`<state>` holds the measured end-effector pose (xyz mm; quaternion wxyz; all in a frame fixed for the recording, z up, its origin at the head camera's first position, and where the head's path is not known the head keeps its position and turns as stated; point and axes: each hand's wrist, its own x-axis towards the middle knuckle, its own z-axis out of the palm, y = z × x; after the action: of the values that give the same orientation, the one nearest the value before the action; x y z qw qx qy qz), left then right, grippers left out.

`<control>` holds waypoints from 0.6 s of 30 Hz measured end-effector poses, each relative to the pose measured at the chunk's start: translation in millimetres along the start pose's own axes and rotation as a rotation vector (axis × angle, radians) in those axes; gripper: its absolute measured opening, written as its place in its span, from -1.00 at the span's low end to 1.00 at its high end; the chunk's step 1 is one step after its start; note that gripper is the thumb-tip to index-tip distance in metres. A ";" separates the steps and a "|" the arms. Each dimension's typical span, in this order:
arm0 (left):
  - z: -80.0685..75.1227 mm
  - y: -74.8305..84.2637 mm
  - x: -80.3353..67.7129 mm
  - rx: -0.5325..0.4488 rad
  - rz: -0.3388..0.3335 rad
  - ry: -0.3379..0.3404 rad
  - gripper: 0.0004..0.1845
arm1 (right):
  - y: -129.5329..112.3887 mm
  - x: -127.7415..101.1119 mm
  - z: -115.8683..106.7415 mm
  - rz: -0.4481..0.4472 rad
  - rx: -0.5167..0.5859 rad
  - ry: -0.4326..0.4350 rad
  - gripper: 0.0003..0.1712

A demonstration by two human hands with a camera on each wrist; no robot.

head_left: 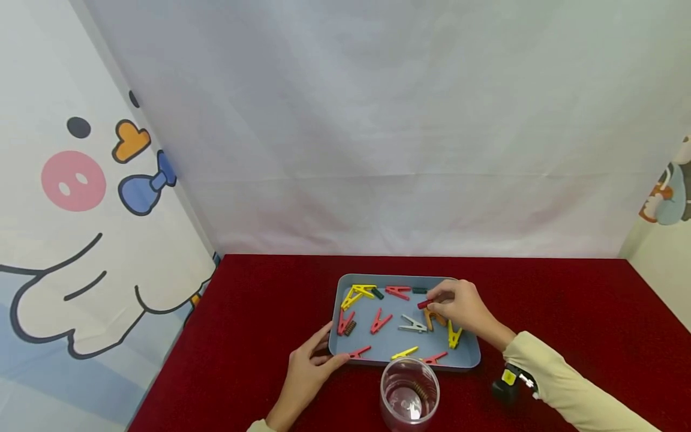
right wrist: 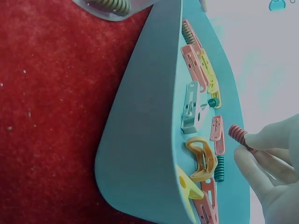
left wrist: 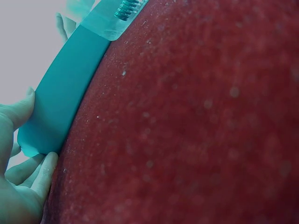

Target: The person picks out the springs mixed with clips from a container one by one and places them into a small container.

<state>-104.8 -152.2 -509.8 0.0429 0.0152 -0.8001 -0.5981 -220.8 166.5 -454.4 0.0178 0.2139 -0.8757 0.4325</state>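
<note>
A red coil spring (right wrist: 237, 134) is pinched between the thumb and fingertips of my right hand (head_left: 461, 306), raised over the right half of a grey-blue tray (head_left: 378, 354). My left hand (head_left: 310, 366) holds the tray's near left corner; in the left wrist view its fingers (left wrist: 46, 170) wrap that corner. Red, yellow and white plastic clothespins lie scattered in the tray, among them a white clothespin (head_left: 412, 324). An orange clip (right wrist: 203, 158) lies beneath the right hand. Dark green springs (right wrist: 219, 169) and a brown spring (head_left: 350, 328) lie among them.
A clear plastic cup (head_left: 408, 414) stands right in front of the tray, with a brownish spring (head_left: 419, 390) inside. Dark red cloth (head_left: 259, 312) covers the table. A pale curtain (head_left: 378, 150) hangs behind, and a cartoon-printed panel (head_left: 108, 270) stands at left.
</note>
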 end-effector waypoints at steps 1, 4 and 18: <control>0.2 0.3 -0.1 -0.002 0.001 0.001 -0.28 | -0.4 -0.9 -0.5 0.003 0.003 -0.001 -0.93; 0.7 1.0 -0.4 -0.005 -0.001 0.004 -0.29 | -0.5 -3.2 -1.2 0.011 0.016 -0.003 -0.93; 1.6 -1.0 0.6 -0.005 0.009 0.012 -0.29 | -5.0 -12.2 -5.7 0.042 0.082 -0.037 -0.89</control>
<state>-105.5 -151.0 -511.2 0.0504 0.0150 -0.7983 -0.5999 -208.6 172.6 -449.7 -0.0163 0.2040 -0.8616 0.4645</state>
